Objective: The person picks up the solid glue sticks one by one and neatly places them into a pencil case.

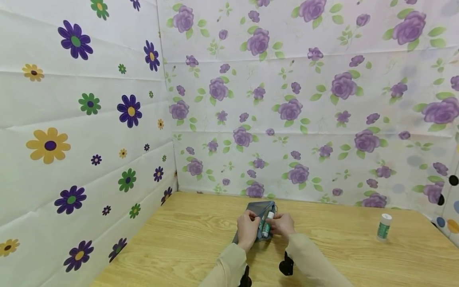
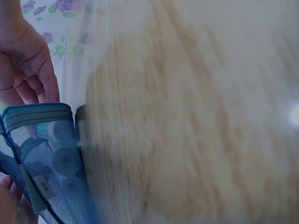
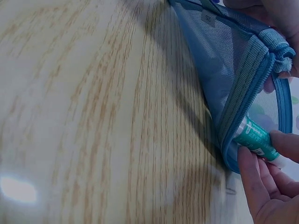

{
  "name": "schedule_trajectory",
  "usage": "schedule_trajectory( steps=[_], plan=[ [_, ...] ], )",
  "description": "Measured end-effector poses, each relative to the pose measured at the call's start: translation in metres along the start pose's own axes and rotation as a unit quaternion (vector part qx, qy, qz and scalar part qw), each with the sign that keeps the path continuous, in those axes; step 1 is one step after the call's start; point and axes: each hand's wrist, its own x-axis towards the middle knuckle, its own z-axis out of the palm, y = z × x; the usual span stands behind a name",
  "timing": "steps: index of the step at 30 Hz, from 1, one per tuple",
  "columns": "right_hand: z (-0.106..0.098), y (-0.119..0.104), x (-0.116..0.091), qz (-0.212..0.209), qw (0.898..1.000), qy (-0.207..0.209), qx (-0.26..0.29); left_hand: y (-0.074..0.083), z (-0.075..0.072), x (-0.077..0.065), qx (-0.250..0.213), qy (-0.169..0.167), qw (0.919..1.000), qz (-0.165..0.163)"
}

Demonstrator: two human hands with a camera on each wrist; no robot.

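- Back wall sheet (image 1: 287, 99): white, printed with purple roses and green leaves; fold lines visible.
- Left wall sheet (image 1: 107, 135): white, printed with purple, green and yellow flowers.
- Table (image 1: 333, 255): light wood grain, meeting the back sheet at its far edge.
- Sleeves (image 1: 313, 259): beige, one on each forearm.
- Pouch (image 3: 210, 56): blue mesh with a zipped edge, on the table near the back sheet; mouth parted, between the two hands.
- Left hand (image 1: 248, 227): fingers bent, gripping the pouch at its edge.
- Right hand (image 1: 283, 224): thumb and fingers pinching a glue stick at the mouth.
- Standing stick (image 1: 383, 228): upright on the table, well to the right of the pouch; white cap, green label.
- Held stick (image 1: 267, 227): white ends, green label, tilted in the mouth; how far it sits inside cannot be told.
- Inner sticks (image 2: 65, 161): several round ends seen through the mesh; exact count not clear.
- Tag (image 2: 43, 187): small, pale, on the pouch; print too blurred to read reliably.
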Motion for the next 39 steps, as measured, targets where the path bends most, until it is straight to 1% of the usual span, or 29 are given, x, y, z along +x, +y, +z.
schedule_trajectory(
  steps=[5,11,13,16,18,20,21,22,25,31,39],
  plan=[
    [0.001,0.0019,0.0052,0.015,1.0,0.01,-0.009,0.0014,-0.0013,-0.0007,-0.005,-0.005,1.0,-0.002],
    [0.0015,0.005,0.0098,0.023,0.999,0.018,-0.016,0.0008,-0.0025,-0.0022,-0.015,-0.006,0.9999,0.005],
    [0.002,0.006,0.0103,0.023,0.999,0.017,-0.017,0.001,-0.0029,-0.0028,-0.021,-0.002,0.9997,0.016],
    [0.0028,0.0066,0.01,0.024,0.999,0.016,-0.021,0.0004,-0.0038,-0.0047,-0.028,0.01,0.9984,0.049],
    [0.0031,0.0066,0.0095,0.021,0.999,0.013,-0.027,0.0012,-0.0045,-0.0056,-0.029,0.014,0.998,0.055],
    [0.0033,0.0064,0.0088,0.019,0.999,0.011,-0.034,0.0013,-0.0046,-0.0053,-0.027,0.01,0.9986,0.044],
    [0.0035,0.0063,0.0084,0.017,0.999,0.01,-0.036,0.0022,-0.0047,-0.0052,-0.025,0.007,0.9991,0.034],
    [0.0039,0.0062,0.0082,0.017,0.999,0.011,-0.039,0.0017,-0.0044,-0.0044,-0.024,0.0,0.9996,0.017],
    [0.005,0.0057,0.0078,0.019,0.999,0.012,-0.044,0.0008,-0.003,-0.0026,-0.015,-0.01,0.9998,-0.003],
    [0.0048,0.002,0.0072,0.015,0.999,0.012,-0.035,0.0025,-0.003,-0.0017,-0.006,-0.009,0.9999,-0.008],
    [0.0012,-0.0005,0.0072,-0.001,1.0,0.012,-0.029,0.0013,-0.0034,-0.001,-0.013,-0.009,0.9998,-0.008]
  ],
)
